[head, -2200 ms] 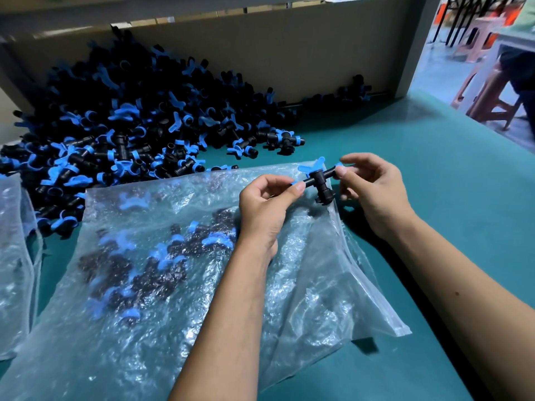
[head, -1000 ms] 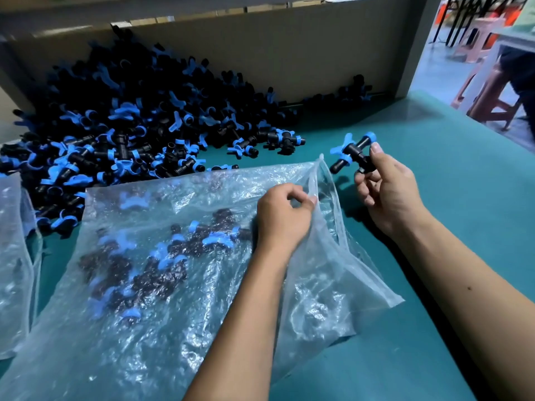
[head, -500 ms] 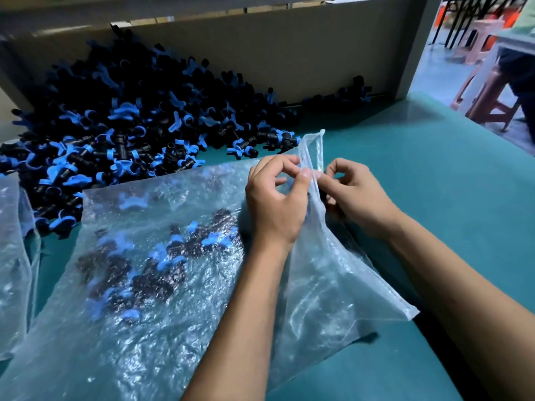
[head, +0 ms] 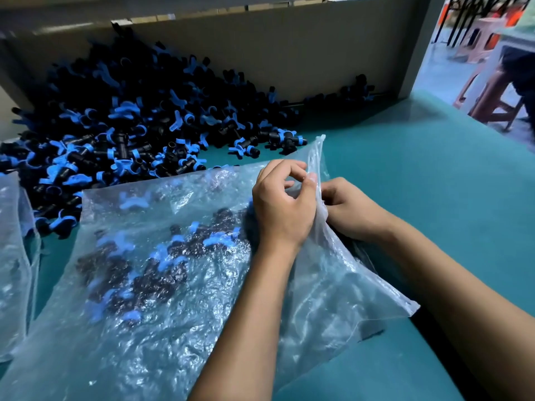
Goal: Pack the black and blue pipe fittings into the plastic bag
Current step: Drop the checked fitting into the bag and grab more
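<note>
A clear plastic bag [head: 173, 328] lies on the teal table with several black and blue pipe fittings [head: 162, 273] showing through its film. My left hand [head: 283, 209] pinches the bag's upper layer at its mouth and holds it lifted. My right hand [head: 350, 209] sits at the mouth opening with curled fingers, and its fingertips are hidden behind the film and my left hand. No fitting shows in either hand. A large loose pile of fittings [head: 130, 125] lies beyond the bag, at the back left.
A second plastic bag [head: 14, 256] lies at the left edge. A brown board wall [head: 289, 53] stands behind the pile. The teal table [head: 434, 198] stretches right of the bag. Plastic stools [head: 492, 91] stand on the floor beyond the table's right edge.
My right hand, which held a fitting up beside the bag a second ago, has come down to the bag's mouth and the fitting is out of sight. My left hand lifted the bag's edge.
</note>
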The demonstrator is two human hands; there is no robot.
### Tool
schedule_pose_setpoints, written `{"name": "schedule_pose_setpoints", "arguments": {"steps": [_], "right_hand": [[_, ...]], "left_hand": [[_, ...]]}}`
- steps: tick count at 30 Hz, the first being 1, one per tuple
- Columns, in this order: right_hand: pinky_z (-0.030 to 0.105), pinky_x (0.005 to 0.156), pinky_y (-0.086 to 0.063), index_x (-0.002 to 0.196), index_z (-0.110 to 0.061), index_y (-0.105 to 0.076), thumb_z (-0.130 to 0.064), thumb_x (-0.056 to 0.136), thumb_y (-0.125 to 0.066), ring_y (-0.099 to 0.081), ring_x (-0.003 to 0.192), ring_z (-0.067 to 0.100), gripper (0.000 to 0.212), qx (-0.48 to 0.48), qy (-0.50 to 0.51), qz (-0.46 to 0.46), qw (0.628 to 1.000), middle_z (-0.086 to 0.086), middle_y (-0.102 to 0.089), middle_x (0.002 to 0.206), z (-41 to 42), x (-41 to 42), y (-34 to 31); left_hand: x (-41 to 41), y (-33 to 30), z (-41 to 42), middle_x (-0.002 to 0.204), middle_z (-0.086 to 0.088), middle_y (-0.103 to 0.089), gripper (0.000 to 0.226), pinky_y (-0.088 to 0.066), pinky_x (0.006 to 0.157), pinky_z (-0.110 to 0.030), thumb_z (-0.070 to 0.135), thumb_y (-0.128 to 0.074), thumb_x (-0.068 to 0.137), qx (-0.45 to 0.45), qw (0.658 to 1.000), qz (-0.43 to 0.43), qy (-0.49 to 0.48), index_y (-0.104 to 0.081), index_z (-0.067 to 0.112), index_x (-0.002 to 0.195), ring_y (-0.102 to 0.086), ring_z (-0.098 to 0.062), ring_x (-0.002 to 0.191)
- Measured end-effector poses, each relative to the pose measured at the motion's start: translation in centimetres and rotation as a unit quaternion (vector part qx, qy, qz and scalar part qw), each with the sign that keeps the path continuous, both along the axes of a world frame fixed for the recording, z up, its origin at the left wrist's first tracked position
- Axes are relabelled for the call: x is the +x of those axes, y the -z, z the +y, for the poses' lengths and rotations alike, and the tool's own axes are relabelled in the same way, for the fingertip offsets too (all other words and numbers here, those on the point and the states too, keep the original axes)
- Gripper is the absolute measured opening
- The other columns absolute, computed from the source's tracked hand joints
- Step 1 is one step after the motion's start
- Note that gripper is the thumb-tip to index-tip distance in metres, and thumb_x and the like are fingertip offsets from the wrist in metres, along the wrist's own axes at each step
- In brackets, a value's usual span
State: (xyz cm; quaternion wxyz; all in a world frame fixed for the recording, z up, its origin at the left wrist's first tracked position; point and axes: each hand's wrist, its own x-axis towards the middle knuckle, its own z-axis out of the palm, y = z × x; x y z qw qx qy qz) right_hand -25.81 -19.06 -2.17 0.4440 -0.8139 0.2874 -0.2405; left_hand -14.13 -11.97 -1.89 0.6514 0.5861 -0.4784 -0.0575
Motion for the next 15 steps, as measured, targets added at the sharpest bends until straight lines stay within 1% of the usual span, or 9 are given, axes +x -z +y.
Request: {"name": "schedule_pose_setpoints", "arguments": {"steps": [3, 4, 6, 7, 9, 10, 11, 13, 15], "right_hand": [[0.026, 0.059, -0.047, 0.085, -0.02, -0.076, -0.021, 0.095, -0.058, -0.053, 0.059, -0.001, 0.02, -0.104, 0.121, -0.034, 0.987, -0.01, -0.07, 0.069, 0.4, 0.6, -0.2], [0.023, 0.057, -0.045, 0.086, -0.021, -0.074, -0.018, 0.094, -0.058, -0.052, 0.055, 0.001, 0.019, -0.138, 0.128, -0.025, 0.982, -0.013, -0.068, 0.067, 0.5, 0.7, -0.4], [0.031, 0.059, -0.047, 0.085, -0.017, -0.072, -0.011, 0.088, -0.059, -0.052, 0.058, 0.013, 0.015, -0.171, 0.075, 0.05, 0.981, -0.008, -0.067, 0.066, 0.8, 0.8, -0.7], [0.034, 0.058, -0.045, 0.079, -0.014, -0.071, -0.008, 0.085, -0.06, -0.05, 0.058, 0.015, 0.013, -0.161, 0.034, 0.068, 0.984, -0.008, -0.065, 0.063, 1.0, 0.8, -0.8], [0.026, 0.056, -0.039, 0.063, -0.018, -0.062, -0.007, 0.079, -0.06, -0.043, 0.055, 0.004, 0.02, -0.112, -0.028, 0.03, 0.993, -0.016, -0.055, 0.056, 1.1, 0.8, -0.6], [0.024, 0.058, -0.039, 0.062, -0.017, -0.062, -0.006, 0.08, -0.06, -0.044, 0.058, 0.0, 0.021, -0.079, -0.04, -0.004, 0.996, -0.017, -0.055, 0.058, 1.0, 0.7, -0.5], [0.027, 0.059, -0.042, 0.065, -0.011, -0.067, -0.004, 0.082, -0.061, -0.048, 0.061, 0.002, 0.019, -0.049, -0.031, -0.035, 0.998, -0.011, -0.06, 0.061, 0.8, 0.7, -0.2], [0.029, 0.057, -0.046, 0.076, -0.005, -0.074, 0.001, 0.089, -0.057, -0.055, 0.062, 0.008, 0.022, -0.004, 0.047, -0.083, 0.995, 0.008, -0.069, 0.066, -0.1, 0.7, 0.4], [0.025, 0.051, -0.043, 0.076, -0.014, -0.075, 0.004, 0.085, -0.048, -0.057, 0.05, 0.009, 0.034, 0.021, 0.163, -0.122, 0.979, 0.007, -0.066, 0.058, -1.2, 0.6, 1.0]], "left_hand": [[0.1, 0.1, -0.1, 0.093, 0.0, -0.071, 0.013, -0.057, 0.079, -0.048, 0.008, -0.069, 0.086, -0.006, 1.0, 0.002, 0.0, -0.063, 0.008, 0.074, -0.068, -0.022, 0.096], [0.1, 0.1, -0.2, 0.093, 0.0, -0.071, 0.013, -0.057, 0.079, -0.047, 0.007, -0.069, 0.086, -0.009, 1.0, 0.002, 0.0, -0.063, 0.007, 0.074, -0.068, -0.021, 0.095], [-0.1, 0.0, -0.2, 0.092, -0.001, -0.071, 0.014, -0.057, 0.078, -0.046, 0.006, -0.069, 0.086, -0.017, 1.0, -0.001, -0.002, -0.063, 0.007, 0.074, -0.068, -0.021, 0.094], [-0.1, 0.0, -0.2, 0.092, -0.001, -0.071, 0.013, -0.057, 0.078, -0.046, 0.006, -0.069, 0.086, -0.021, 1.0, -0.004, -0.004, -0.063, 0.007, 0.074, -0.068, -0.021, 0.094], [-0.2, -0.1, -0.1, 0.091, 0.0, -0.071, 0.012, -0.057, 0.079, -0.045, 0.007, -0.068, 0.086, -0.029, 1.0, -0.007, -0.007, -0.064, 0.008, 0.075, -0.068, -0.021, 0.093], [-0.1, -0.1, -0.1, 0.091, 0.0, -0.071, 0.012, -0.057, 0.079, -0.045, 0.008, -0.068, 0.086, -0.032, 0.999, -0.007, -0.008, -0.064, 0.008, 0.075, -0.068, -0.021, 0.093], [-0.1, 0.0, -0.1, 0.091, 0.0, -0.071, 0.011, -0.057, 0.079, -0.045, 0.008, -0.068, 0.086, -0.031, 0.999, -0.006, -0.009, -0.064, 0.008, 0.076, -0.068, -0.021, 0.093], [-0.1, 0.1, -0.1, 0.092, 0.0, -0.071, 0.012, -0.058, 0.079, -0.046, 0.007, -0.069, 0.087, -0.019, 1.0, 0.002, -0.01, -0.065, 0.007, 0.076, -0.068, -0.022, 0.094], [0.0, 0.2, -0.1, 0.092, -0.002, -0.071, 0.012, -0.057, 0.079, -0.046, 0.007, -0.069, 0.089, 0.009, 1.0, 0.009, -0.007, -0.066, 0.006, 0.078, -0.067, -0.024, 0.095]]}}
